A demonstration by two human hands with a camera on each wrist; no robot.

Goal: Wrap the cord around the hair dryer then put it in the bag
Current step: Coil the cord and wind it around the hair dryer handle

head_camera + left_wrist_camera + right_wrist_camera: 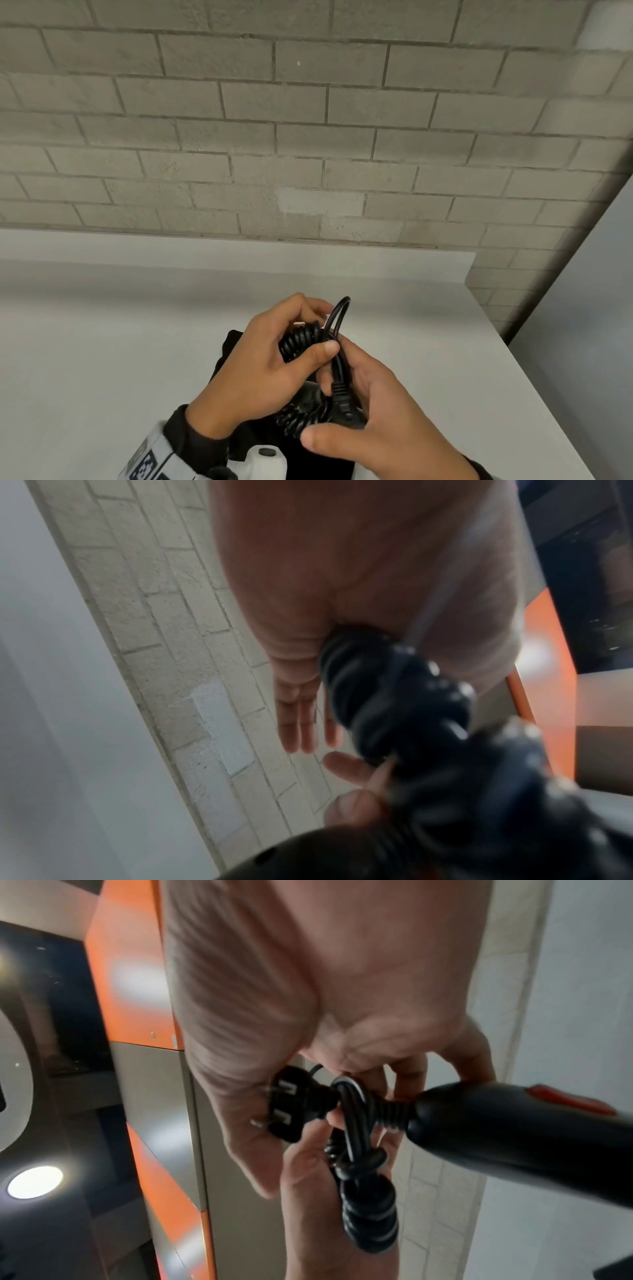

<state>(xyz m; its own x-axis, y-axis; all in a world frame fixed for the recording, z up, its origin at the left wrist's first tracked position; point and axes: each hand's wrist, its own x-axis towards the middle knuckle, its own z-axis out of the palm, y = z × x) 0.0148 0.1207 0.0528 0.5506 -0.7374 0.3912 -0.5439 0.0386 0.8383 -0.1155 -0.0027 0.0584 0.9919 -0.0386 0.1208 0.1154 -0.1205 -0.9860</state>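
Low at centre frame, above the black bag on the worktop, left hand clenches the coiled cord; right hand grasps plug and hair dryer. Wrapping looks nearly finished; bagging remains.

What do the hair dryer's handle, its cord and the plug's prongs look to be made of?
Hair dryer handle: probably hard plastic, smooth black with a soft sheen. Cord: likely rubber or vinyl sheath, black, glossy, holding springy coils. Plug prongs: bare metal, silvery glint.
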